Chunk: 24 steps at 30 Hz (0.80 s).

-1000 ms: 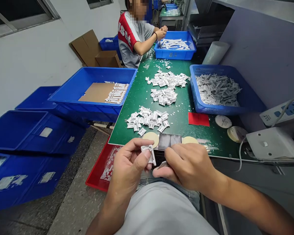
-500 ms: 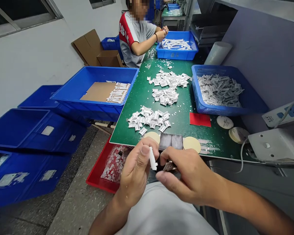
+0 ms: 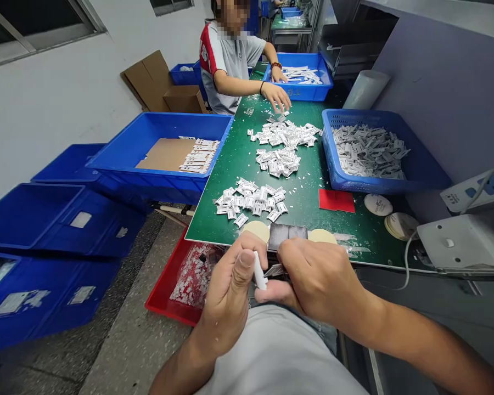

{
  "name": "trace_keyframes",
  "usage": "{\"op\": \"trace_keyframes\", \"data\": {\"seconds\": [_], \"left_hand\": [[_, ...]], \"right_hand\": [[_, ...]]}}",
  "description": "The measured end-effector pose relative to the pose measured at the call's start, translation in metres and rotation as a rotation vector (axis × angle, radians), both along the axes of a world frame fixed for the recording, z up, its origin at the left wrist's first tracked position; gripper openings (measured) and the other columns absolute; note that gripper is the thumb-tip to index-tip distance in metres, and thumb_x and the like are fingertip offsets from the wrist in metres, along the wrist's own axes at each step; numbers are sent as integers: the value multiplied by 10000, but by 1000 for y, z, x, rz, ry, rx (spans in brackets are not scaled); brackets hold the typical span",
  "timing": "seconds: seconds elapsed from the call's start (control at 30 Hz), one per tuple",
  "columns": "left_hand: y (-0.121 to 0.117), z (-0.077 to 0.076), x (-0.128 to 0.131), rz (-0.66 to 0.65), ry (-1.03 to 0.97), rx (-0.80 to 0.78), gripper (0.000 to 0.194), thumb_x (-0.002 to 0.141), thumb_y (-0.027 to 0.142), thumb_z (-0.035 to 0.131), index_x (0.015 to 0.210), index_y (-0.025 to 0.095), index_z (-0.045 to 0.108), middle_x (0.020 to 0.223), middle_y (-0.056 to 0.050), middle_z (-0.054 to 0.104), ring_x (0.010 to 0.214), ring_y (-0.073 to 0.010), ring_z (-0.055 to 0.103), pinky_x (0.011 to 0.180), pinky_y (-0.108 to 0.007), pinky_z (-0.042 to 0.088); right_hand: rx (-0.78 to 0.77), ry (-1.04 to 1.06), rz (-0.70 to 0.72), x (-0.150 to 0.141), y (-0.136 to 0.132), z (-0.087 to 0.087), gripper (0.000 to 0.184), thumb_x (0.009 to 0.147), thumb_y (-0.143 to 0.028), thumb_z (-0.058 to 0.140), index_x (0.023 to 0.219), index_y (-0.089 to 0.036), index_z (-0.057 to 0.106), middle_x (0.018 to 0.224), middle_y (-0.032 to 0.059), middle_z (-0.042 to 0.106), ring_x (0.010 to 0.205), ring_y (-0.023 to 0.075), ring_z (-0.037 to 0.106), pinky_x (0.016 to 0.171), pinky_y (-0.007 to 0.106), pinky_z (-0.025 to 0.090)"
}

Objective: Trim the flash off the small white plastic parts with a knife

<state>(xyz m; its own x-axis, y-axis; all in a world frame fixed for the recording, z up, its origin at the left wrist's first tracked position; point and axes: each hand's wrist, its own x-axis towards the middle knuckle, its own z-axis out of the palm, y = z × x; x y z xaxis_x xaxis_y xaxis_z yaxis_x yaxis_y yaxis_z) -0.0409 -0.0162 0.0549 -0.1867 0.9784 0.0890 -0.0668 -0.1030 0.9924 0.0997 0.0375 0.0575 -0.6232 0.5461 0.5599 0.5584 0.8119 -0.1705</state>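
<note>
My left hand [image 3: 230, 291] pinches a small white plastic part [image 3: 259, 271] between thumb and fingers, turned edge-on. Closed round a flat metal blade [image 3: 275, 270], my right hand [image 3: 321, 280] holds its tip against or very close to the part's edge. The blade's handle is hidden in the fingers, so its kind is not certain. Just beyond my hands lie a dark block [image 3: 287, 233] and two pale round discs, the left disc [image 3: 258, 230] partly behind my fingers. A pile of similar white parts [image 3: 253, 200] rests on the green table [image 3: 308, 181].
Across the table a co-worker's hand [image 3: 276, 97] reaches over farther white parts [image 3: 286, 133]. A blue basket [image 3: 333, 175] of parts stands right, near a red pad [image 3: 336, 200] and a power strip [image 3: 477, 189]. Below left sit a red tray [image 3: 160, 302] and blue bins [image 3: 102, 159].
My left hand has turned the white part edge-on. My right hand has brought the blade leftward to it. The co-worker's hands have separated, one reaching down toward the table.
</note>
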Motion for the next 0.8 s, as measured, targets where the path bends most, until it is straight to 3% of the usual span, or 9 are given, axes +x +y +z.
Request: {"op": "trace_keyframes", "data": {"seconds": [0.63, 0.73, 0.8], "left_hand": [[-2, -2, 4, 0, -63, -55, 338, 975, 413, 366, 724, 213, 473, 737, -9, 406, 688, -166, 390, 666, -295, 337], [9, -7, 0, -1, -68, -43, 338, 963, 429, 382, 727, 217, 497, 726, -4, 432, 659, -161, 408, 634, -281, 343], [30, -16, -11, 32, 124, -21, 336, 960, 445, 371, 774, 219, 536, 737, -9, 491, 656, -163, 449, 634, -274, 363]], "right_hand": [[-3, 16, 11, 2, -2, -6, 580, 969, -575, 277, 594, -185, 485, 498, -28, 406, 458, 114, 301, 495, 286, 174], [-68, 81, 66, 6, -4, -13, 577, 988, -545, 256, 586, -187, 463, 502, -38, 387, 456, 104, 283, 490, 280, 182], [-203, 162, 134, 13, -6, -19, 575, 994, -544, 230, 590, -191, 438, 513, -49, 366, 459, 95, 278, 485, 268, 191]]}}
